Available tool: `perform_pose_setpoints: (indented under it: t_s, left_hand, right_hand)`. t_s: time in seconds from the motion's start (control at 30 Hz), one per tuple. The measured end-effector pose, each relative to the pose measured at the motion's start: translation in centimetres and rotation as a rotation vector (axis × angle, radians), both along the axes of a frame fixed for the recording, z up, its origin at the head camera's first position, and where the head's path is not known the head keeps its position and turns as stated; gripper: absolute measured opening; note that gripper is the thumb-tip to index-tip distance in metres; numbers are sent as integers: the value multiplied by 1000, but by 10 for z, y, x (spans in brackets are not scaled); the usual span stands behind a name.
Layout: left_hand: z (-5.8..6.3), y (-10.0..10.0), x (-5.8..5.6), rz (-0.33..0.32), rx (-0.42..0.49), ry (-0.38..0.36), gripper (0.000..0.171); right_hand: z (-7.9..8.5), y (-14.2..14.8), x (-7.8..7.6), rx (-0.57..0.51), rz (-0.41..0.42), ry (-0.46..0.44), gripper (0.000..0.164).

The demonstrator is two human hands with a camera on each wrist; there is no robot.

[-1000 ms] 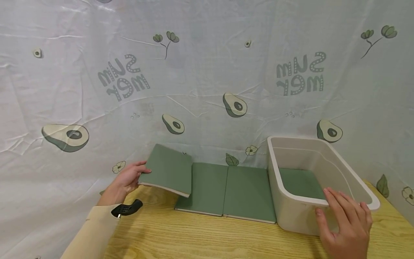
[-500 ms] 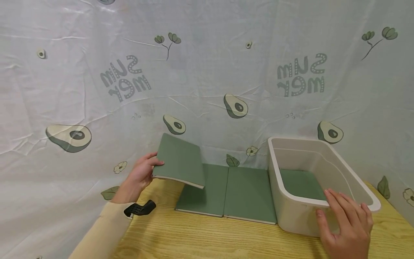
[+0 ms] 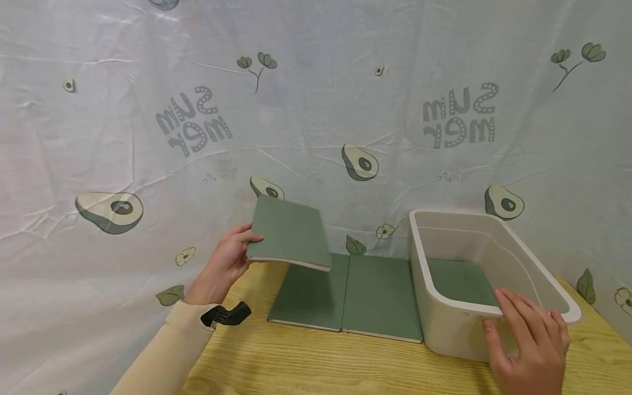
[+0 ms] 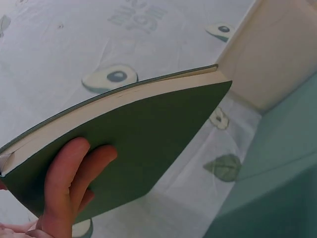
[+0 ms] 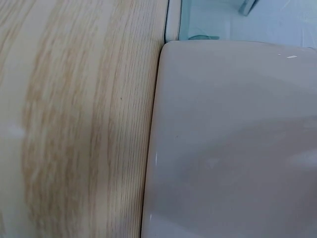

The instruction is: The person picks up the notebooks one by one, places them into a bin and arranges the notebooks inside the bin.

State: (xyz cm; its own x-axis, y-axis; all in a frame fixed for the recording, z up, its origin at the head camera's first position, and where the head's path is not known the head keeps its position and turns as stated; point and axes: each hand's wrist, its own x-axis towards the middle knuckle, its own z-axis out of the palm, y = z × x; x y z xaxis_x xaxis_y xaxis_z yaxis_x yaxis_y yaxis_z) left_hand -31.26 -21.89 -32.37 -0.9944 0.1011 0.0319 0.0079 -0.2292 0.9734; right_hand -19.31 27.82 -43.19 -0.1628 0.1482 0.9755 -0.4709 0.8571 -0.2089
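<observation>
My left hand (image 3: pixel 228 263) grips a green notebook (image 3: pixel 290 233) by its left edge and holds it in the air above the table, tilted. In the left wrist view the fingers (image 4: pixel 74 181) curl under the notebook's cover (image 4: pixel 143 144). Two more green notebooks (image 3: pixel 345 293) lie side by side on the wooden table (image 3: pixel 321 367). A white plastic bin (image 3: pixel 459 323) stands at the right with another green notebook (image 3: pixel 459 281) flat inside. My right hand (image 3: pixel 530 337) rests on the bin's near wall, fingers straight. The right wrist view shows only the bin's wall (image 5: pixel 233 139).
A printed cloth backdrop (image 3: pixel 306 120) with avocados hangs close behind the table. A black wrist-camera mount (image 3: pixel 224 315) sits at my left sleeve. Bare tabletop (image 5: pixel 74 124) lies in front of the notebooks and bin.
My left hand has lifted the green notebook higher and carried it to the right, over the left notebook on the table. The right hand has stayed on the bin.
</observation>
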Motion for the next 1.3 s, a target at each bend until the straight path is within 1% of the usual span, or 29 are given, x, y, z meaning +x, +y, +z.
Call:
perform_pose_setpoints:
  t_s: [0.23,0.33,0.43,0.53,0.67,0.83,1.0,1.13,1.3]
  left_hand:
    - [11,14,1,-9,80,-1,73]
    - [15,19,3,-15,92,-3,73]
    - [18,23,4,-13,85,-9,74]
    - [21,29,4,-9,93,-8,73]
    - [23,37,4,-13,116,6,70]
    - [25,46,4,-10,121,16,68]
    - [27,57,3,-16,137,32,67]
    - [29,67,5,-38,153,43,66]
    - [29,79,4,-54,175,33,72]
  right_hand:
    - [2,-3,0,2,5,31,56]
    - [2,-4,0,3,9,46,55]
    - [1,-3,-1,3,11,51,55]
    - [-1,-1,-1,5,7,28,56]
    - [-4,4,-1,7,-2,-17,58]
    - [-7,7,-1,12,-10,-43,59]
    - [-6,7,-1,10,-5,-33,59]
    - [-5,7,-1,9,0,-24,58]
    - [-4,6,1,9,0,-33,58]
